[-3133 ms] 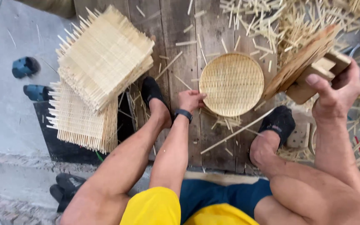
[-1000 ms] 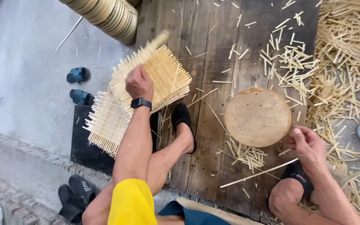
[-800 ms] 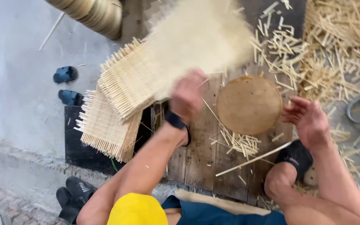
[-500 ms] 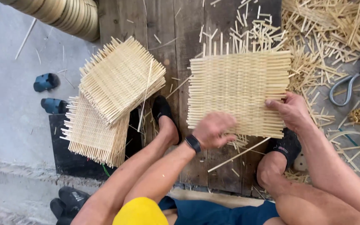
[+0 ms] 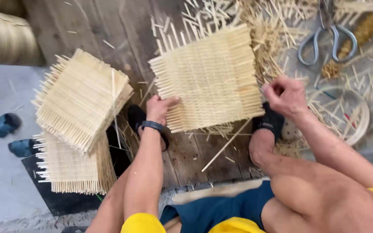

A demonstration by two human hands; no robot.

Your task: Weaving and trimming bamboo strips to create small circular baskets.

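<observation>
- Pale square woven bamboo mat (image 5: 208,77) with loose stick ends on all sides: flat on dark wooden plank floor (image 5: 87,26), between both hands.
- Left hand (image 5: 159,108), black wristband: fingers spread flat, touching the mat's lower-left edge.
- Right hand (image 5: 285,96): fingers curled closed at the mat's right edge; whether pinching a stick end, cannot tell.
- Stack of similar woven bamboo mats (image 5: 80,97): left of the left hand, overlapping a second, lower stack (image 5: 72,166).
- Metal scissors with grey loop handles (image 5: 328,36): upper right, amid scattered bamboo offcuts (image 5: 277,39).
- Round woven rim (image 5: 352,114): just right of the right hand.
- Blue sandals (image 5: 7,133): far left, on grey ground.
- Labels, packages, signs: none legible.
</observation>
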